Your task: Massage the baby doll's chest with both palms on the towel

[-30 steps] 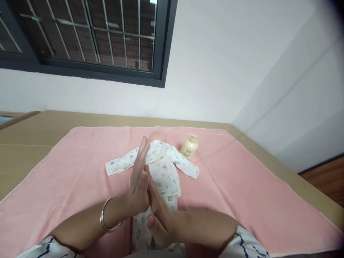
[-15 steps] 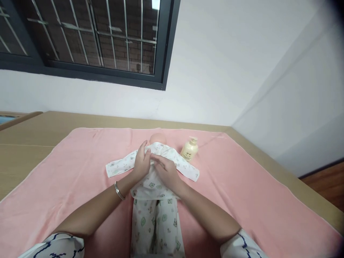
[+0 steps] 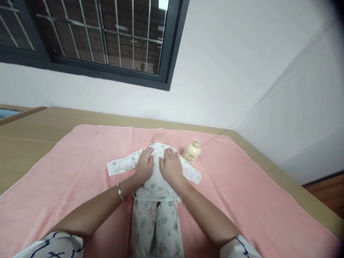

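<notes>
Doll (image 3: 157, 186) on blkt (image 3: 231, 186), pump btl (image 3: 191, 152) beside

You have soft, fairly even light over the pink fabric sheet (image 3: 228, 200), with a gentle dark shade beneath your bare left forearm (image 3: 94, 211). The white painted wall (image 3: 215, 64) shows pale near the dark-framed rectangular window (image 3: 107, 41) and dulls to grey at far right. Beyond the glass it is dim — save a stark white patch of glare (image 3: 163, 4) near the top — and your silver metal bangle (image 3: 120, 192) glints. Your view stretches towards its edges, and a blurred blackness eats the upper right corner. Small motifs on the white patterned fabric top (image 3: 158, 186) look soft to you.
</notes>
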Available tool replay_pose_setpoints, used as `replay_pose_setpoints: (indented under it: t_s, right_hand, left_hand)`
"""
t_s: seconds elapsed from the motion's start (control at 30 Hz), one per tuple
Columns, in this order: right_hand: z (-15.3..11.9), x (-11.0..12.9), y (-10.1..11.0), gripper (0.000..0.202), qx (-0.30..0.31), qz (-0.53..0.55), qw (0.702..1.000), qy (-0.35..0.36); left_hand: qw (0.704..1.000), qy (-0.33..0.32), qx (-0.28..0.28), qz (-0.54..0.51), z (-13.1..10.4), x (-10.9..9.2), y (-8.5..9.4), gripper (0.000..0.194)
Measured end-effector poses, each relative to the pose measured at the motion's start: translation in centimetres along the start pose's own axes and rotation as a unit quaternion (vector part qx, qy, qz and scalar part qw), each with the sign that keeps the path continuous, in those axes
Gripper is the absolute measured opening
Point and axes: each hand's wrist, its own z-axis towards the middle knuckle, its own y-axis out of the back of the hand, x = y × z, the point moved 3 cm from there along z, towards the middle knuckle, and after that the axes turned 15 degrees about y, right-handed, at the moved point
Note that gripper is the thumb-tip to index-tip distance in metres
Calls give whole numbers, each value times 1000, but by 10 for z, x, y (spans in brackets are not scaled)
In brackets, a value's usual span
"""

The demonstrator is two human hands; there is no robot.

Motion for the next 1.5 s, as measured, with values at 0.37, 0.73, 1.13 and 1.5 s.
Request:
replay_pose_setpoints:
  t_s: [0.37, 0.73, 1.13, 1.5]
  right_hand:
    - [14, -25, -5, 51, 50, 101, 993, 43]
    - [0, 10, -6, 51, 69, 60, 993, 71]
    - [-1, 3, -2, 55, 103, -22, 994, -18]
    - [15, -30, 2, 50, 72, 46, 996, -6]
  left_hand:
    - [994, -64, -19, 86, -8, -5, -1, 38]
    - [992, -33, 28, 122, -5, 4, -3, 47]
    - [985, -23, 66, 157, -2, -3, -1, 47]
    - [965, -121, 37, 230, -27, -24, -5, 42]
